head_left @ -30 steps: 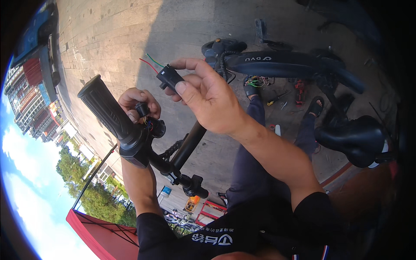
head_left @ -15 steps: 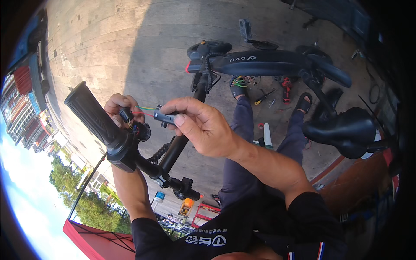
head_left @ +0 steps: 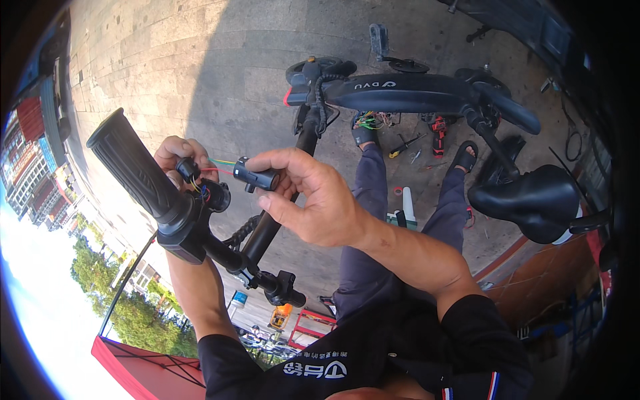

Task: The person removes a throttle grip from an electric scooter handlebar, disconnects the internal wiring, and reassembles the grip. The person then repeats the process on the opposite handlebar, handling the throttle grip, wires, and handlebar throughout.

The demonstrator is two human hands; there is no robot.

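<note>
My right hand (head_left: 313, 200) pinches a small black cylindrical connector part (head_left: 257, 179) with red, green and yellow wires (head_left: 220, 165) running left from it. My left hand (head_left: 179, 155) grips the handlebar just behind the black ribbed grip (head_left: 133, 167), its fingers at a small black switch housing (head_left: 215, 195) where the wires end. The handlebar stem (head_left: 283, 193) runs down to a black electric scooter (head_left: 407, 90) lying on the pavement between my legs.
A black saddle (head_left: 527, 200) stands at the right. Screwdrivers and a red tool (head_left: 437, 130) lie on the paving by my sandalled feet, near loose coloured wires (head_left: 370, 121) at the scooter deck. A white bottle-like object (head_left: 407, 203) is beside my leg.
My right hand has lowered with the black connector part, moving from above the grip down to beside my left hand at the switch housing. The handlebar grip tilted slightly.
</note>
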